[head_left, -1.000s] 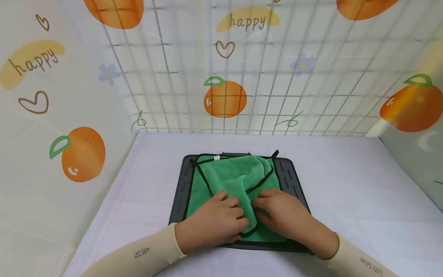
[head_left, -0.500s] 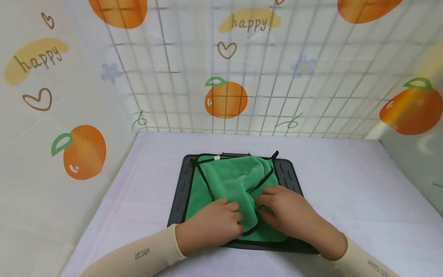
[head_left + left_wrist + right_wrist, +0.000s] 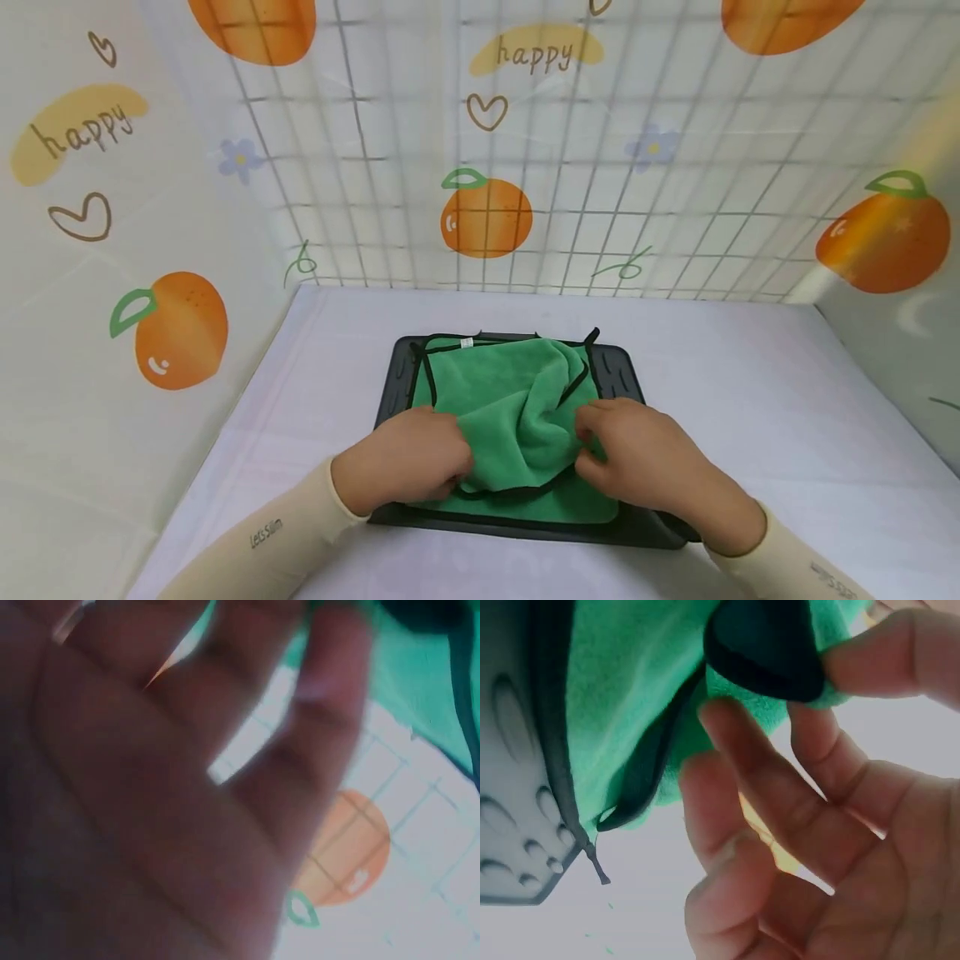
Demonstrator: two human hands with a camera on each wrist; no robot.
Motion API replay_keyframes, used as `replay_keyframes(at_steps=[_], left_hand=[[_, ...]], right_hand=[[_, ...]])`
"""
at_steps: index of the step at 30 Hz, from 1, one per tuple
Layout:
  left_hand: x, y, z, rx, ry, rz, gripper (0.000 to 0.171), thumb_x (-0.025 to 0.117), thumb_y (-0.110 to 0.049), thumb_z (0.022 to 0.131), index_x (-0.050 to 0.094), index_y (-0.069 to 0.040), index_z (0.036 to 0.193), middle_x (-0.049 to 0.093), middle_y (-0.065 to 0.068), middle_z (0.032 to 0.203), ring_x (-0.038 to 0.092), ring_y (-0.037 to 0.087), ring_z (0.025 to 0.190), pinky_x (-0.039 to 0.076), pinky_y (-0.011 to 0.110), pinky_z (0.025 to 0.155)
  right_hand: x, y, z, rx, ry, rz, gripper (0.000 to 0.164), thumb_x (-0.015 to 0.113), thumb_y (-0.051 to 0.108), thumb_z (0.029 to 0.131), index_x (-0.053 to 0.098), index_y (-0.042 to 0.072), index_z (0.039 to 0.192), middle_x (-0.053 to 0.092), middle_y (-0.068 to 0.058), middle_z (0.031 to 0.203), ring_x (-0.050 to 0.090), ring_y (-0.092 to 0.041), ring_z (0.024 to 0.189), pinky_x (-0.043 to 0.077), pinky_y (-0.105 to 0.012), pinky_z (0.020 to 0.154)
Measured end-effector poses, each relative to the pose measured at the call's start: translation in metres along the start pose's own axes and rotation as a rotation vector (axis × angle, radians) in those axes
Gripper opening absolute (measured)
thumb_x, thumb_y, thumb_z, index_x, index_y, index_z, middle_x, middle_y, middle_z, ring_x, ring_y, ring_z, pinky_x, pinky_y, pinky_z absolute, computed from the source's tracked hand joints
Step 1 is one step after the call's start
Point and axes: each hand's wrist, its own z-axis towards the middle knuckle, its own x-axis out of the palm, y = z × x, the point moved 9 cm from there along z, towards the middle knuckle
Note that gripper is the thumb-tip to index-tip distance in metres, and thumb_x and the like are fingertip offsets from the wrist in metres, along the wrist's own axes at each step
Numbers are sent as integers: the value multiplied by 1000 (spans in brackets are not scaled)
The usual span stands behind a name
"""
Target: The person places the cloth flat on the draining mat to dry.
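A green towel [image 3: 487, 371] with black edging and a small white tag [image 3: 467, 342] lies over a dark grey tray [image 3: 392, 392]. Its upper layer is rumpled, and flat green cloth [image 3: 570, 507] shows beneath it. My left hand [image 3: 405, 458] grips the upper layer near its left front corner; in the left wrist view the hand is blurred, with green cloth [image 3: 412, 675] beyond the fingers. On the other side my right hand [image 3: 641, 458] pinches the black-edged border. The right wrist view shows thumb and forefinger meeting on the towel [image 3: 769, 649], the other fingers loosely bent.
The tray stands on a white-covered table [image 3: 750, 417], with table surface to both sides. A patterned curtain [image 3: 570, 208] with printed oranges rises behind, and side panels [image 3: 67, 333] close in left and right.
My left hand has moved left, drawing the towel's bunched front corner sideways into a wider spread. My right hand has shifted slightly right with the other side of the cloth.
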Motion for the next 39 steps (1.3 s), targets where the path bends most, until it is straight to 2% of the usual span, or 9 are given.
replay_keyframes(at_steps=[3, 7, 12, 14, 17, 19, 23, 29, 39], left_hand=[[-5, 15, -7, -50, 31, -91, 48, 65, 1, 66, 29, -28, 52, 15, -15, 57, 18, 6, 60, 21, 28, 54], [-6, 27, -15, -114, 76, -146, 45, 61, 2, 59, 27, -26, 51, 11, -14, 59, 13, 8, 63, 17, 31, 56], [-8, 25, -16, -117, 93, -169, 45, 69, -7, 64, 30, -26, 51, 14, -15, 55, 16, 7, 59, 19, 30, 54], [-11, 18, -13, -80, 75, -150, 47, 77, -22, 73, 34, -27, 54, 21, -16, 55, 21, 5, 56, 22, 29, 53], [-16, 5, -5, -20, 27, -66, 46, 79, -52, 84, 46, -29, 61, 36, -18, 61, 38, 5, 59, 31, 30, 56], [-17, -3, 0, 3, -1, 10, 44, 78, -64, 85, 55, -31, 67, 43, -17, 67, 46, 7, 65, 35, 30, 59], [-5, -11, 6, 8, -1, 101, 40, 80, -69, 81, 68, -31, 76, 51, -16, 70, 51, 9, 70, 34, 30, 61], [15, -15, 5, -1, 48, 87, 33, 84, -58, 78, 65, -32, 71, 49, -16, 67, 50, 9, 69, 31, 32, 62], [15, -13, -1, -3, 59, 28, 35, 73, -13, 65, 43, -27, 56, 37, -15, 59, 37, 7, 57, 30, 31, 56]], right_hand=[[-2, -4, -1, 30, 29, 15, 23, 71, 14, 74, 54, 28, 77, 41, 17, 63, 37, -4, 58, 31, -26, 46], [0, -6, -3, 36, 85, 29, 24, 70, 13, 73, 50, 27, 74, 32, 17, 58, 29, -2, 52, 24, -25, 45], [7, -1, -7, -73, 206, 103, 23, 83, 33, 86, 59, 31, 87, 50, 21, 71, 44, 0, 61, 39, -25, 52], [7, -2, -8, -98, 234, 111, 31, 88, 45, 82, 62, 33, 92, 57, 21, 80, 50, 0, 68, 43, -26, 58], [7, -8, -7, -85, 235, 71, 40, 93, 50, 74, 62, 34, 93, 57, 22, 84, 51, -2, 73, 45, -28, 60], [9, -12, -6, -69, 229, 39, 41, 95, 46, 71, 62, 34, 92, 55, 22, 85, 50, -3, 75, 44, -29, 59], [20, -14, -4, -62, 228, 8, 38, 93, 28, 71, 60, 33, 90, 49, 20, 81, 47, -5, 74, 42, -28, 57], [22, -10, -1, -102, 181, -50, 41, 84, 7, 69, 53, 32, 79, 43, 18, 76, 43, -8, 71, 38, -27, 55], [-9, 2, 1, -210, -37, -112, 42, 74, 7, 57, 42, 33, 65, 48, 20, 82, 36, -8, 71, 33, -24, 56]])
